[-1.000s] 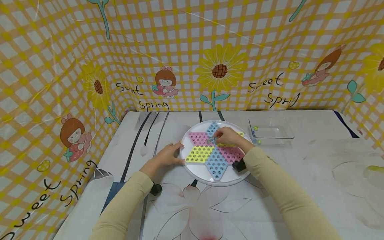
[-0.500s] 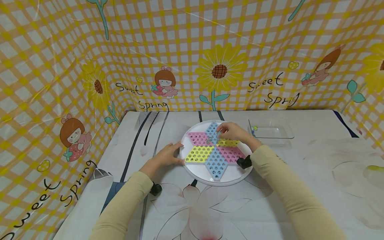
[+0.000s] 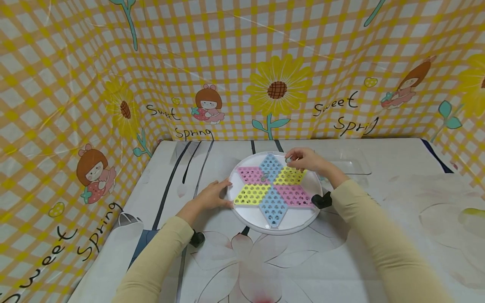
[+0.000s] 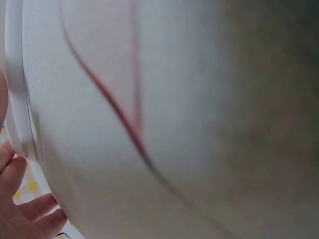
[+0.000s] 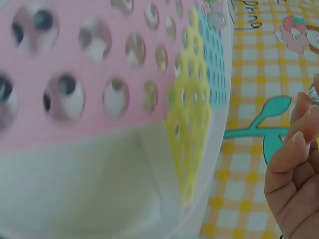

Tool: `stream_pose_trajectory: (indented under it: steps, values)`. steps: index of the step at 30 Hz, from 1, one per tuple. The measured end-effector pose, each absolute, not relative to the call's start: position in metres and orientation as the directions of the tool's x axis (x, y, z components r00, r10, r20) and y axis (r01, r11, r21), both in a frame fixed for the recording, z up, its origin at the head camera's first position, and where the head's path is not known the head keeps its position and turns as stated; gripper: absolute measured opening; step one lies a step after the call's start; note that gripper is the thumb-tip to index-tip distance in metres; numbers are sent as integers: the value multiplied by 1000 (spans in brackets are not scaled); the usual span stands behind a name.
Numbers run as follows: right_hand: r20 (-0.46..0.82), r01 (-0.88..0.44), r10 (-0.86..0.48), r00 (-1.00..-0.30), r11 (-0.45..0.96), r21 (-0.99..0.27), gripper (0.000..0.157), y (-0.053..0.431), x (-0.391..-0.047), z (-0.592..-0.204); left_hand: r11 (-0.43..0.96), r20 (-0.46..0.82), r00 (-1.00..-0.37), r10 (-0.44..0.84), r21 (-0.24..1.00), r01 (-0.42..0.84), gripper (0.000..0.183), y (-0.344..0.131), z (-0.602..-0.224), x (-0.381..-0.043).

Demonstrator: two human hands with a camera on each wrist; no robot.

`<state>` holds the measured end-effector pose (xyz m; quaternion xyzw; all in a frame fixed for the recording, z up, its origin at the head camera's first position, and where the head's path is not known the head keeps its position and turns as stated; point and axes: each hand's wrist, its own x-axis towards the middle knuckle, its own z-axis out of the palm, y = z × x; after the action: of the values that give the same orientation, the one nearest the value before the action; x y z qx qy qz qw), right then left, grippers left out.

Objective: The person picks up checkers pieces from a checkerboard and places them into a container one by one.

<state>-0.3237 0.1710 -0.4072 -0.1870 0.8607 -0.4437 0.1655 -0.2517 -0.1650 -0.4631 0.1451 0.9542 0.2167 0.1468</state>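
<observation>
A round white Chinese checkers board [image 3: 242,221] has a star of blue, yellow and pink perforated panels. My left hand [image 3: 209,195] touches its left rim, thumb and fingers spread along the edge; in the left wrist view the fingertips [image 4: 45,201] lie beside the white rim. My right hand [image 3: 308,160] pinches a small clear marble [image 3: 288,160] between thumb and fingertips, above the board's far right edge. In the right wrist view that marble [image 5: 314,93] is partly cut off by the frame. A few clear glass marbles [image 3: 265,178] sit near the star's centre.
A clear rectangular container [image 3: 356,173] stands right of the board, partly behind my right hand. A white and blue item [image 3: 130,221] lies at the table's left edge. A checked, flower-printed cloth [image 3: 235,54] walls the table at the back and sides.
My right hand has moved right and away from the star's centre toward the far right rim, and a marble now shows in its fingertips. My left hand stays at the rim.
</observation>
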Motion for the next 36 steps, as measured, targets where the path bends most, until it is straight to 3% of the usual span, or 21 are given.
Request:
stream_pose_trajectory:
  steps: [15,36]
  values:
    - [-153,-100,-365,-918,588,-803,36,214,-322,-390,868,-221,-914,339,449,214,80,-165,-463,-254]
    - [-169,-84,-302,-938,672,-735,42,269,-322,-405,867,-226,-916,332,455,202,80,-164,-463,-252]
